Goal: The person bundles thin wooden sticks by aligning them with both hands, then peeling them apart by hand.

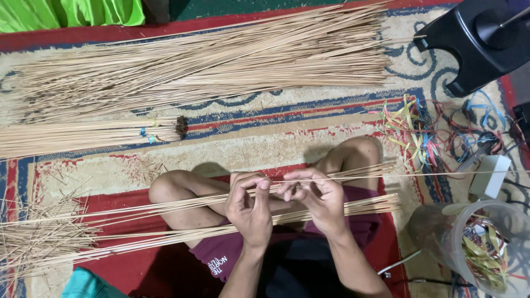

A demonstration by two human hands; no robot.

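Both hands (279, 193) pinching thin stick (441, 174)

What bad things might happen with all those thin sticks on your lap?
The single stick pinched between the left hand and right hand looks very thin, so it might snap or leave a splinter. The loose sticks lying across the legs could roll off onto the rug and mix with the scraps. The long end reaches toward the plastic jar and might catch on it.
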